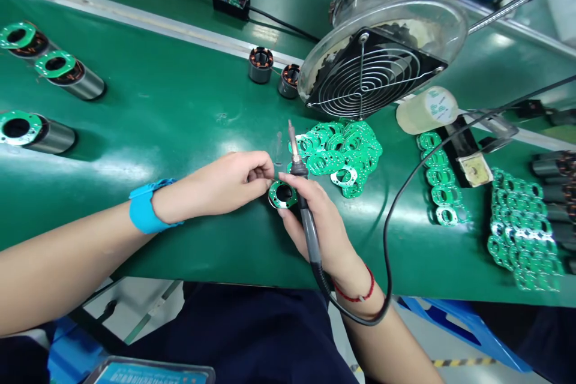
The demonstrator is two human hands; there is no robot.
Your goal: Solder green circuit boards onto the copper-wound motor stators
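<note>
My right hand (330, 222) holds a soldering iron (309, 222) against its palm, the tip pointing up and away from me. Its thumb and index finger are at a ring-shaped green circuit board (275, 197) with a dark round centre. My left hand (225, 183) is closed in a pinch at the upper left edge of that board; what its fingertips hold, if anything, is too small to make out. Just beyond the iron lies a loose pile of green ring boards (335, 159), one of them showing a white face.
A fume extractor fan (369, 75) overhangs the pile. Two wound motor stators (261, 66) stand behind; board-topped metal cylinders (54, 135) lie left. At right are a tape roll (427, 109), a board strip (440, 177) and stacked board panels (522, 228). The iron's cord (387, 234) loops over my forearm.
</note>
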